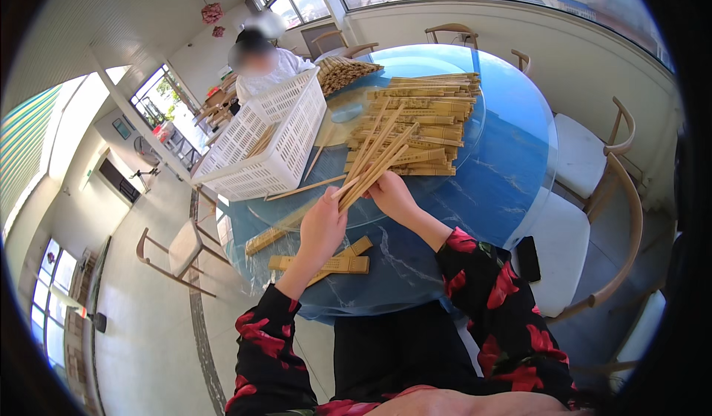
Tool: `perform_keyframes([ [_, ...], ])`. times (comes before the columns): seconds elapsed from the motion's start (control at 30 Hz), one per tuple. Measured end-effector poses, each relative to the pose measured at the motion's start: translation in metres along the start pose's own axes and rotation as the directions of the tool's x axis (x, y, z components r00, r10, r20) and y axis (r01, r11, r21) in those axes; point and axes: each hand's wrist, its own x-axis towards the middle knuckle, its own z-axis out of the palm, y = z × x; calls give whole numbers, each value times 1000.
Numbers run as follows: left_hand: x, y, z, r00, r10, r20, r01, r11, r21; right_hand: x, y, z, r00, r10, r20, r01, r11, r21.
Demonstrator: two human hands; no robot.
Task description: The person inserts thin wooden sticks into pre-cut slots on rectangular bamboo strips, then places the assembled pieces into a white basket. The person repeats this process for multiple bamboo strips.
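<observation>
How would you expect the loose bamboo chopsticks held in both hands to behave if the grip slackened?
The bamboo chopsticks look thin, stiff and probably light. They already fan apart above the left hand and right hand, so they would likely splay and slip out singly. On the glass tabletop they might slide or roll.

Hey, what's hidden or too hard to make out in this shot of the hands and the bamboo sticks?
Head view:
- Left hand and right hand cover the lower ends of the sticks, so the grip and count are unclear.
- Basket walls hide most of its contents.
- The packets on the table are too small to count.
- The far person's face is blurred.
- Dark fisheye rim cuts off the corners.
</observation>
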Motion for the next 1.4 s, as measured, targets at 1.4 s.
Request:
perform_keyframes([
  [1.4, -1, -199, 12, 989, 64, -135, -25, 962, 273, -30, -30, 2, 902, -188, 388, 349, 848, -398],
])
